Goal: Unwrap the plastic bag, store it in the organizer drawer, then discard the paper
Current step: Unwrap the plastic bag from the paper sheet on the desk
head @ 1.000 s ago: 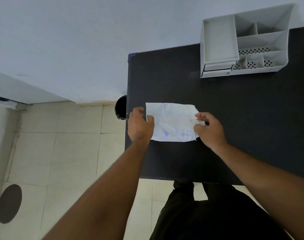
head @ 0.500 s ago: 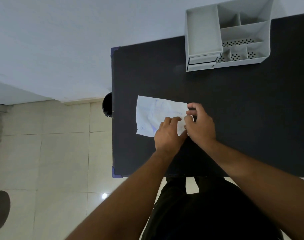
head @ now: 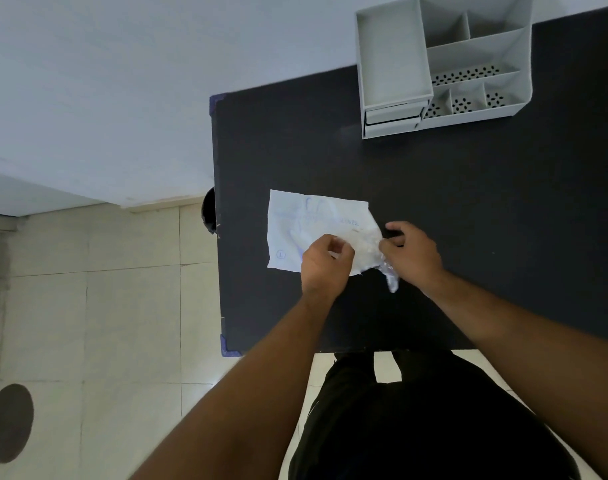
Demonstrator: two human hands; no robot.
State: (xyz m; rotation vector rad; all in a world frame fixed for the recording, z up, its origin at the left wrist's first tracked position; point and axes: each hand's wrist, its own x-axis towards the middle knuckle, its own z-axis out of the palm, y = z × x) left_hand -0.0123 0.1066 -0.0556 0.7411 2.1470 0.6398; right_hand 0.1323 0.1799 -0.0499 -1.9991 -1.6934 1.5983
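Organizer (head: 394,53) stands well beyond paper (head: 295,220) and plastic bag (head: 366,247), table (head: 468,202) between.

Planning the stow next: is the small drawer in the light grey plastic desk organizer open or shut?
Shut: the small drawer sits flush in the light grey plastic desk organizer, not pulled out.

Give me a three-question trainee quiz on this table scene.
1. True or false: the white crumpled paper sheet lies on the black table.
2. The grey plastic organizer stands: A) on the floor; B) at the table's far edge; C) under the paper.
3. Fill in: the crumpled clear plastic bag trails beside the ___ hand.
Key: 1 true; 2 B; 3 right.
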